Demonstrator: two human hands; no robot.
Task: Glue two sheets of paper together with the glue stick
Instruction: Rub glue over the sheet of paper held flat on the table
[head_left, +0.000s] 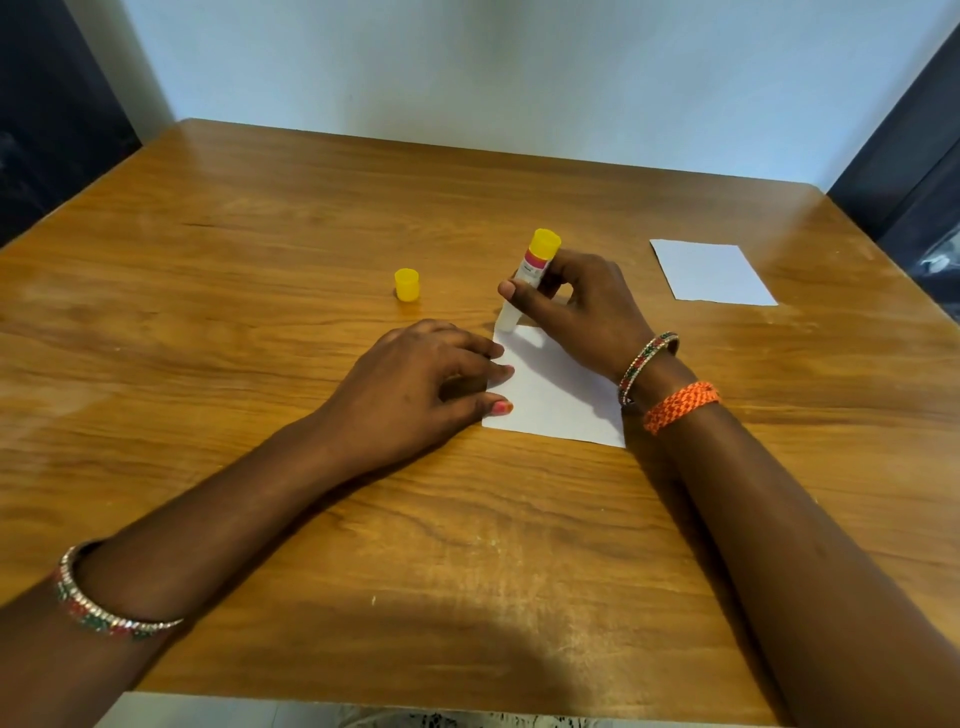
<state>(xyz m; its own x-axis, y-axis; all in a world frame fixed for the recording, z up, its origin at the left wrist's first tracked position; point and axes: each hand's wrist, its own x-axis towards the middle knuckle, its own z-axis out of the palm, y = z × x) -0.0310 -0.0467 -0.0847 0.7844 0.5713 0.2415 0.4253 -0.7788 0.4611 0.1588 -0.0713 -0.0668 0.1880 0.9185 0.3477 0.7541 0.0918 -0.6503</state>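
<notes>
1. I had the right hand (576, 306) wrapped round the glue stick (527, 275), thumb in front and fingers (558, 270) curled behind, with the glue end tipped down onto the far left corner of the near sheet (556, 400). I judged that grip suited pressing and dragging the stick across the paper.
2. The left hand (415, 384) lay flat, its fingers fairly straight and gripping nothing, their tips pressing the sheet's left edge. That was there to pin the paper so it would not slide under the stick.
3. The cap (406, 284) stood upright on the worktop (260, 291), left of the stick and well apart from the sheet. That kept it out of the stroke path yet near enough to put back.
4. The 2nd sheet (711, 273) lay flat to the far right, apart from the near one. I read that as keeping it clean of glue until it was needed.
5. My judgement was that gluing was only at its start: the stick sat at 1 corner, and I could not tell whether any glue was on the paper. Spreading, then laying the 2nd sheet on top, was not yet done.
6. The risk I saw was the sheet creasing at its unpinned right side.
</notes>
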